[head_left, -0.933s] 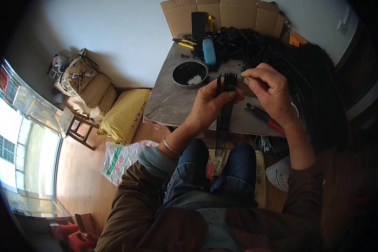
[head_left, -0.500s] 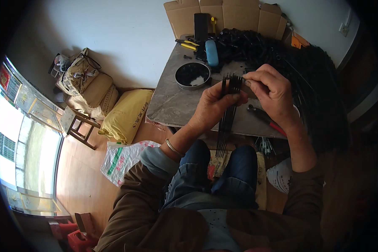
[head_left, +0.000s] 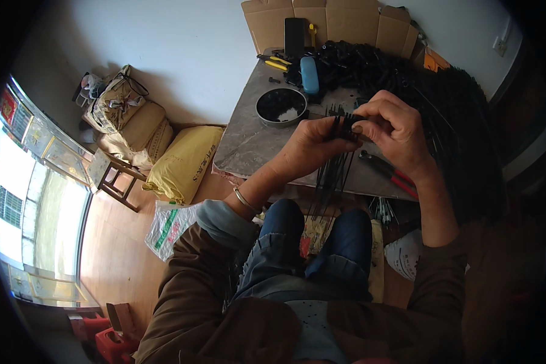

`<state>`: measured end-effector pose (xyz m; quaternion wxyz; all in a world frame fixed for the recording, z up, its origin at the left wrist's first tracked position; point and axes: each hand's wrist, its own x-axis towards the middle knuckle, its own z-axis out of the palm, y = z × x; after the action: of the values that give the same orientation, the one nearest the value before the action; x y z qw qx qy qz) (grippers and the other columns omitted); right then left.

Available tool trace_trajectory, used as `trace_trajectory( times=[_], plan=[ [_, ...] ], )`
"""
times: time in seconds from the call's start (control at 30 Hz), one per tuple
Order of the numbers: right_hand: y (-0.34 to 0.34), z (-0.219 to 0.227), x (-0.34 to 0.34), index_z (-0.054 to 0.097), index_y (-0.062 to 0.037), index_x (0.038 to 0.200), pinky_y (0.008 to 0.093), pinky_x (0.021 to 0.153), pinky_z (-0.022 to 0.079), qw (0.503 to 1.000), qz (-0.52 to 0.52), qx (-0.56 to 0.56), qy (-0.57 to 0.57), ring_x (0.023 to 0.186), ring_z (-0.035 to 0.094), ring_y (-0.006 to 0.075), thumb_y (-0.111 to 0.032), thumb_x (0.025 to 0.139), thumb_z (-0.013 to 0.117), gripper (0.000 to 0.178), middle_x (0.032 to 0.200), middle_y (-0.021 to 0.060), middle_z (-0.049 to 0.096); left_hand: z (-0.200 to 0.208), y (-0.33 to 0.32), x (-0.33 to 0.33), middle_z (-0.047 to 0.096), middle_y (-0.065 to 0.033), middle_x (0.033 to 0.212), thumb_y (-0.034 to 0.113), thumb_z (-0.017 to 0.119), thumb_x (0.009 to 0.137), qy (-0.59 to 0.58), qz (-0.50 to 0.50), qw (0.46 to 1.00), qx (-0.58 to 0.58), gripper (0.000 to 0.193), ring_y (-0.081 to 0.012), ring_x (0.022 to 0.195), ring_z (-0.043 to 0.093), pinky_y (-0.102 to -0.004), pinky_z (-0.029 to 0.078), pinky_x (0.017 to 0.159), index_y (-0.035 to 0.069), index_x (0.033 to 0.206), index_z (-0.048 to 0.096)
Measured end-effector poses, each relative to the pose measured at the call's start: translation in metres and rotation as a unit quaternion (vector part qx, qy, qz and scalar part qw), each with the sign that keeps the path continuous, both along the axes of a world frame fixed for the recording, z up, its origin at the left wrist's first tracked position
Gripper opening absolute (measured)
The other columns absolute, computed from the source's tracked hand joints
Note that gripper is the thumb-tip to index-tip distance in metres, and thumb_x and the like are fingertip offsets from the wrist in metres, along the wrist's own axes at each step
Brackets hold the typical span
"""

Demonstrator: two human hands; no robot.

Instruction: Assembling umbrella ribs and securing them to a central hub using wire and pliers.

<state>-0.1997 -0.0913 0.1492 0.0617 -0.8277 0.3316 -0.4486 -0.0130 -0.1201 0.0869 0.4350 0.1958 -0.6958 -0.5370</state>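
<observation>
Black, slender, straight rods gathered in a loose bundle (head_left: pixel 332 171) form the workpiece. The left hand (head_left: pixel 315 139) is closed around it, thumb along the near side; the upper ends project just above the grip, and the lower lengths fan downward past the bench edge, above the knees. The right hand (head_left: pixel 400 127) is set at the upper ends, thumb and fingers drawn together in a near pinch (whether a rod or a small fitting lies between them cannot be told).

Step in hand: by judgement, work on individual rod ends at the top of the bundle. Requirement for the next move: a steady left grip, with the ends spread enough for the right fingertips to isolate one.

Beside the right forearm, red-handled pliers with a dark head (head_left: pixel 387 170) lie on the grey, stone-patterned bench (head_left: pixel 239 148). Beyond the left hand stands a round metal bowl (head_left: pixel 278 124) containing black pieces and a white patch. Farther back are a light-blue oblong case (head_left: pixel 309 75), yellow-handled pliers (head_left: pixel 276 63) and a heap of black tubular parts (head_left: pixel 370 67), backed by an upright brown cardboard panel (head_left: pixel 349 24).
</observation>
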Motion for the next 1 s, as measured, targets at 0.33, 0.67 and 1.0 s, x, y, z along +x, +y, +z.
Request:
trace_trajectory(
  times=[0.33, 0.67, 1.0],
  plan=[
    [0.007, -0.002, 0.009, 0.064, -0.0002, 0.085, 0.0249, 0.056, 0.048, 0.999, -0.007, 0.042, -0.026, 0.065, 0.061, 0.0127, -0.002, 0.075, 0.074, 0.014, 0.079, 0.0041, 0.060, 0.011, -0.007, 0.011, 0.071, -0.0066, 0.079, 0.013, 0.080, 0.074, -0.140, 0.086, 0.965, -0.205, 0.023, -0.0052, 0.075, 0.064, -0.0263, 0.052, 0.066, 0.002, 0.092, 0.069],
    [0.007, -0.006, 0.012, 0.063, 0.0015, 0.083, 0.0237, 0.055, 0.045, 0.994, 0.001, 0.091, -0.068, 0.064, 0.057, 0.0088, 0.002, 0.079, 0.071, 0.009, 0.076, 0.0030, 0.058, -0.001, -0.021, 0.004, 0.054, -0.0101, 0.055, 0.029, 0.084, 0.067, -0.061, 0.127, 0.956, -0.259, 0.037, -0.0176, 0.047, 0.046, -0.0317, 0.040, 0.046, 0.001, 0.066, 0.060],
    [0.007, 0.000, 0.008, 0.064, 0.0014, 0.085, 0.0235, 0.058, 0.049, 0.992, 0.022, 0.107, -0.066, 0.068, 0.061, 0.0109, 0.001, 0.082, 0.068, 0.006, 0.080, 0.0050, 0.061, -0.002, -0.024, -0.004, 0.047, -0.0102, 0.055, 0.038, 0.082, 0.065, -0.042, 0.124, 0.942, -0.308, 0.047, -0.0223, 0.047, 0.044, -0.0335, 0.038, 0.045, 0.000, 0.064, 0.055]
  ],
)
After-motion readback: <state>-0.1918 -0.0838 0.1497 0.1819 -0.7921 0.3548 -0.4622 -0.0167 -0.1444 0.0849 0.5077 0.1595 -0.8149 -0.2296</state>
